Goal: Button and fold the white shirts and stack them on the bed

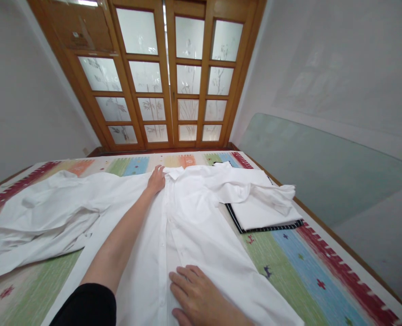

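A white button-front shirt [201, 213] lies spread out on its back, its collar at the far end and its front split along the button edge. My left hand [156, 180] reaches to the collar, fingers closed on the cloth beside it. My right hand [199, 292] rests palm down near the shirt's lower front, fingers stretched out on the fabric. One sleeve [51, 217] spreads wrinkled to the left. The other sleeve [251, 192] runs right, over a folded stack of white and black striped clothes [265, 217].
Beneath everything is a patterned mat [289, 267] with coloured stripes and a dark red border. Wooden doors [172, 104] with frosted panes stand beyond the far edge. A pale glass panel [323, 158] leans on the right wall.
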A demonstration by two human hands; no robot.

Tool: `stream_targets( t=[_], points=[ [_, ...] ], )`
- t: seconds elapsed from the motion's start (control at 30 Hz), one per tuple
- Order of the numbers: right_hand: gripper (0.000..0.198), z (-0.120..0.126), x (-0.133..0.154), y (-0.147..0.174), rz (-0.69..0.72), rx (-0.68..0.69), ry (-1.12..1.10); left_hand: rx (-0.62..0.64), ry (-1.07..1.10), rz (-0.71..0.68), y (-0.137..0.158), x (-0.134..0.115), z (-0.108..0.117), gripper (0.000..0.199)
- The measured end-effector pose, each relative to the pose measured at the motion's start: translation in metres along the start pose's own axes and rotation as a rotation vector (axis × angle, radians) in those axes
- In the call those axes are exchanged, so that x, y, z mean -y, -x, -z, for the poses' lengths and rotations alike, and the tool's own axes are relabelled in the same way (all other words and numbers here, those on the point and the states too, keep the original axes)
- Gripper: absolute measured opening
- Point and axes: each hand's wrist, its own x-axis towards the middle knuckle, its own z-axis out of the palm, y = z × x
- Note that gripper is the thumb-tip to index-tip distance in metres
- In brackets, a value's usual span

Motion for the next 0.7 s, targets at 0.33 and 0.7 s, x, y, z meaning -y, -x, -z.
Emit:
stream_targets(
  t=[0.33,0.7],
  points=[
    [0.02,0.012,0.017,-0.001,0.061,0.07,0.105,0.248,-0.066,-0.054,0.06,0.005,-0.002,0.049],
    [0.026,-0.005,0.058,-0.002,-0.365,0.144,-0.231,0.338,-0.127,-0.101,0.114,-0.008,0.018,0.051]
  ],
)
